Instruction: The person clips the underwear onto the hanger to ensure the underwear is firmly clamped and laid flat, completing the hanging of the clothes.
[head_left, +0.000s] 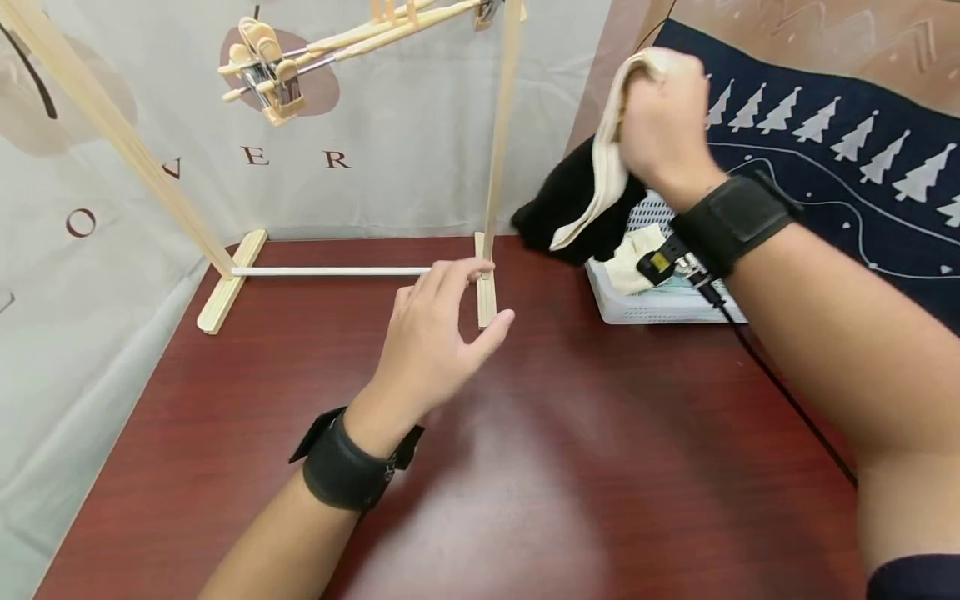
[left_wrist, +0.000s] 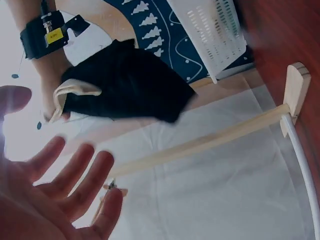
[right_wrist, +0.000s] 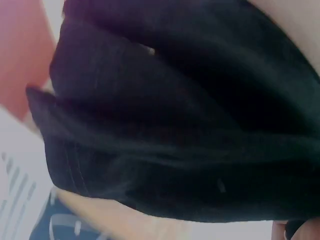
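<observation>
Two hands are in my feed. My right hand (head_left: 663,125) is raised above the desk's far right corner, fingers curled tight around two pieces of cloth: one cream cloth (head_left: 611,158) bunched in the fist and trailing down, and one black cloth (head_left: 558,208) hanging beside and behind it. On the right wrist view the black fabric fills nearly everything, so I cannot tell more about the grip from there. Both cloths dangle just over the near-left corner of one white plastic basket (head_left: 645,304), which sits at the desk's right edge with more pale cloth (head_left: 633,258) inside.

My left hand (head_left: 438,333) hovers over the middle of the desk (head_left: 525,483), fingers spread and relaxed, holding nothing; whether its fingertips touch the right foot of the one wooden drying rack (head_left: 487,283) I cannot tell. That rack stands along the far edge, with two uprights, two flat feet and one white crossbar (head_left: 330,271) low between them. One cluster of wooden clips (head_left: 266,71) hangs from its top, too bunched to count.
</observation>
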